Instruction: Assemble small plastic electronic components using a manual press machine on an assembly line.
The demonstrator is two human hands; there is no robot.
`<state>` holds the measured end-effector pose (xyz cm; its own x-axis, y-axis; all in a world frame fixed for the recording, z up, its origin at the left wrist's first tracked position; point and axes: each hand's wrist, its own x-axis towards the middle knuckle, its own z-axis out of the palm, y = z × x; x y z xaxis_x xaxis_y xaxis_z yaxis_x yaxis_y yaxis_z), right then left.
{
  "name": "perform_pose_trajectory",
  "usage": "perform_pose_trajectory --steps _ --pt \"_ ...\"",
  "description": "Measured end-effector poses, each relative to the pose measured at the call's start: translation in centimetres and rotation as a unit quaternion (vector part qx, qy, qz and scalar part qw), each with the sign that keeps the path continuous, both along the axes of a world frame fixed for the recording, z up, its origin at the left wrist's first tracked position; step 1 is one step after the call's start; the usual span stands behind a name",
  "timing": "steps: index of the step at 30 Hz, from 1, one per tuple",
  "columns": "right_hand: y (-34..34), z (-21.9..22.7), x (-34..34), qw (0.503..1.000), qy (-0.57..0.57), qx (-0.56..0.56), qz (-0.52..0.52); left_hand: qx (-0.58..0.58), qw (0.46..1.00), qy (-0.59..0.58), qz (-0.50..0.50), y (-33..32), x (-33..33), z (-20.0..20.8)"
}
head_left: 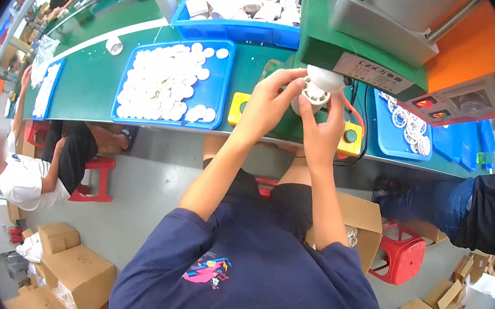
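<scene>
My left hand (273,99) and my right hand (324,130) are closed around a white plastic ring part (316,93) with slots round its edge. Fingers of both hands grip it from either side, and its lower part is partly hidden. Just above sits the rounded white head (326,78) of a green bench press (356,60); I cannot tell whether it touches the part. A yellow button box (238,108) stands beside my left wrist, and another yellow button box (350,139) with a dark button is to the right of my right hand.
Left of me a blue tray (226,85) holds many white discs. A larger blue bin (237,31) of white parts stands behind. White rings lie in a blue tray (395,148) at right. An orange control box (476,77) overhangs there. A seated person (31,175) works at left.
</scene>
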<state>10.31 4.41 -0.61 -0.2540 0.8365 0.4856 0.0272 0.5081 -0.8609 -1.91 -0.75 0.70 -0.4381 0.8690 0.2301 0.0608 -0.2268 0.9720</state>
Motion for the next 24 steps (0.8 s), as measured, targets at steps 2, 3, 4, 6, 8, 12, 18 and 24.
perform_pose_trajectory --steps 2,3,4,6,8,12,18,24 --pt "-0.8 0.3 0.7 1.0 0.002 -0.009 0.025 -0.002 0.982 0.158 0.104 -2.4 -0.1 0.8" --pt "-1.4 1.1 1.4 0.998 0.004 0.057 -0.011 0.002 0.963 0.224 0.15 -3.8 -0.5 0.6" --pt "-1.8 1.3 2.4 0.992 0.004 0.12 -0.05 0.003 0.939 0.287 0.19 -5.1 -0.9 0.2" --pt "-1.5 0.0 5.9 0.983 -0.033 0.146 -0.11 -0.001 0.923 0.321 0.213 -8.3 -1.3 -0.3" --pt "-0.6 -1.2 9.0 0.967 -0.112 0.163 -0.163 -0.063 0.879 0.422 0.213 -10.0 -2.0 -2.6" --pt "0.1 -3.9 10.6 0.955 -0.228 0.134 -0.135 -0.085 0.844 0.5 0.174 -10.4 -1.8 -2.3" --pt "0.8 -2.9 10.0 0.938 -0.272 0.161 -0.145 -0.16 0.804 0.557 0.134 -9.7 -2.4 -1.4" --pt "1.7 0.4 8.4 0.938 -0.292 0.129 -0.132 -0.031 0.876 0.463 0.129 -5.6 -1.8 0.3"
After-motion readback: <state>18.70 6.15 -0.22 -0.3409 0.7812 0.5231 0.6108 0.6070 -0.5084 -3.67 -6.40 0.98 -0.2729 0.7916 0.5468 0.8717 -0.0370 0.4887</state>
